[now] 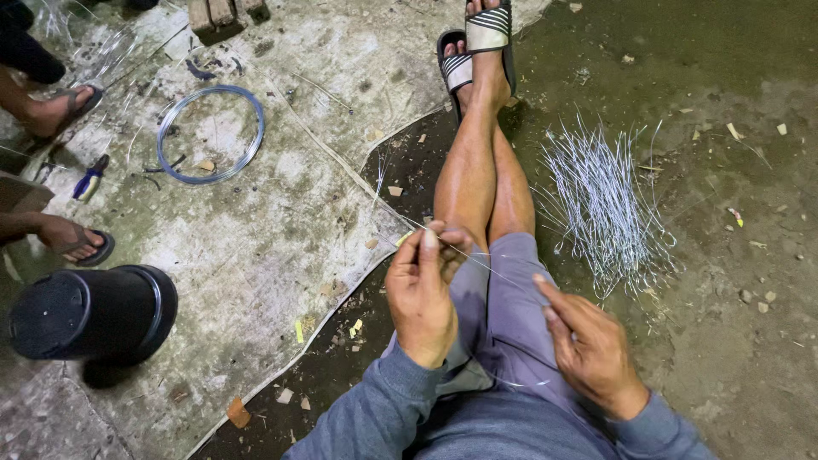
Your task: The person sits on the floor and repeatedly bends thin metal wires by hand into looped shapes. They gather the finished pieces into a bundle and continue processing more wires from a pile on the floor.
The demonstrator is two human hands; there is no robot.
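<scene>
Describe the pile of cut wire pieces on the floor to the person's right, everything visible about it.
The pile of cut wire pieces is a loose heap of thin, silvery-white strands that look like bare metal wire. They lie flat on the dark, dirty floor, mostly aligned lengthwise but fanned and crossing, some ends bent or curling outward. It sits just right of the person's crossed legs, beyond the right hand. Neither hand touches it.

Single head view, steeply downward, close.

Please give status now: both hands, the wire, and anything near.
Left hand pinches thin wire at fingertips. Right hand holds the same wire over lap. Cut wire pile at right; wire coil, black bucket at left.
</scene>
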